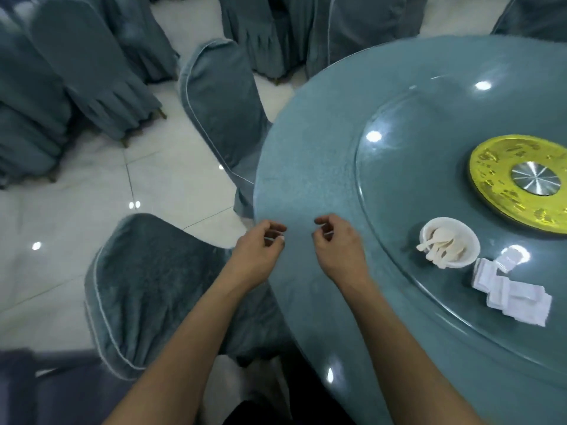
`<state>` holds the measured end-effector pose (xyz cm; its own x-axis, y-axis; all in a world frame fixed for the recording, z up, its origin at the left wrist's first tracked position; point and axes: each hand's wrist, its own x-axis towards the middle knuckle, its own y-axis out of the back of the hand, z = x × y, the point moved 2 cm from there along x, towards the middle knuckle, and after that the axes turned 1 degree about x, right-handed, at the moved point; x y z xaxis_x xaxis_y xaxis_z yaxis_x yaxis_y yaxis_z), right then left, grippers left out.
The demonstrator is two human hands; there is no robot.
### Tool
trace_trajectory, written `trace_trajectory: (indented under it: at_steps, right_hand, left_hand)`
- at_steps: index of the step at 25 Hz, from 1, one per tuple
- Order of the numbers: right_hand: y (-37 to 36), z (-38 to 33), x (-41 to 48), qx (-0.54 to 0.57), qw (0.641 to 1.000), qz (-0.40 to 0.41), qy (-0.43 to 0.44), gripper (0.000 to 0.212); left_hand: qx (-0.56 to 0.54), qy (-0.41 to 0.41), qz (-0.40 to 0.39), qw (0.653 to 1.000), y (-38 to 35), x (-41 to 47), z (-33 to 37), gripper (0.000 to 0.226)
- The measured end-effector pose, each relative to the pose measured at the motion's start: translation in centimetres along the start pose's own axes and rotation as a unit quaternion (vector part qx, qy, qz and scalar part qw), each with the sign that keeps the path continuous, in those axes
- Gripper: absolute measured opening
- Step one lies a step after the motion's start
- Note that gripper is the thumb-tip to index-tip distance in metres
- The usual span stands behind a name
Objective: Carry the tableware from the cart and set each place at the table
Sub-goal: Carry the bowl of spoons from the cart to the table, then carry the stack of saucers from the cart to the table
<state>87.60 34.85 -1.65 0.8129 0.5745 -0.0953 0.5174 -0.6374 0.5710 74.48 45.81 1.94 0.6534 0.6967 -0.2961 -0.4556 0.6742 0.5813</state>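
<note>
Both hands hover over the near edge of the round table (pixel 306 179), close together but not touching. The left hand (pixel 257 250) has its fingers curled in towards the thumb, and a thin pale sliver shows at the fingertips (pixel 277 233). The right hand (pixel 337 243) is curled the same way, with a similar pale streak by its thumb. I cannot tell what the slivers are, or whether either hand is really pinching anything. Both bare forearms reach in from the bottom of the view.

The tableware lies to the right of the right hand, well apart from it, on a glass turntable (pixel 414 179) that covers most of the tabletop. A white bowl (pixel 472 237) stands there holding a bunch of pale spoons (pixel 441 243), their handles poking over the rim towards the hands. Just right of the bowl and a little nearer the person lies a loose pile of white folded napkins (pixel 518 302). Farther right, beyond the bowl, a gold disc (pixel 491 167) sits at the middle of the turntable with a shiny metal hub (pixel 535 179) at its centre.

Below and left of the left hand stands a chair (pixel 159 286) in a blue-grey cover, tucked against the table edge. A second covered chair (pixel 221 102) stands beyond the left hand. More covered chairs (pixel 76 72) crowd the pale tiled floor (pixel 76 225) far to the left.
</note>
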Motion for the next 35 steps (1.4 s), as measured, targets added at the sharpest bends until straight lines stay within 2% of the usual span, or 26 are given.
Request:
trace_trajectory:
  at_steps: [8, 20, 30, 35]
  right_hand:
    - [-7.1, -6.1, -6.0, -0.014, 0.994, -0.09, 0.066, 0.02]
    - [-16.1, -14.5, -13.2, -0.017, 0.972, -0.177, 0.156, 0.021]
    - [-23.2, -22.5, -20.3, 0.006, 0.927, -0.288, 0.239, 0.019]
    - [-28.0, -24.8, -23.7, -0.008, 0.885, -0.379, 0.27, 0.02]
  left_hand:
    - [-0.045, 0.039, 0.083, 0.995, 7.7, -8.0, -6.3, 0.015]
    - [-0.047, 0.089, 0.182, 0.978, 16.3, -16.1, -14.0, 0.013]
    - [-0.095, 0.15, 0.286, 0.942, 22.6, -24.3, -19.7, 0.02]
    - [-0.103, 0.217, 0.352, 0.905, 24.1, -28.0, -22.9, 0.022]
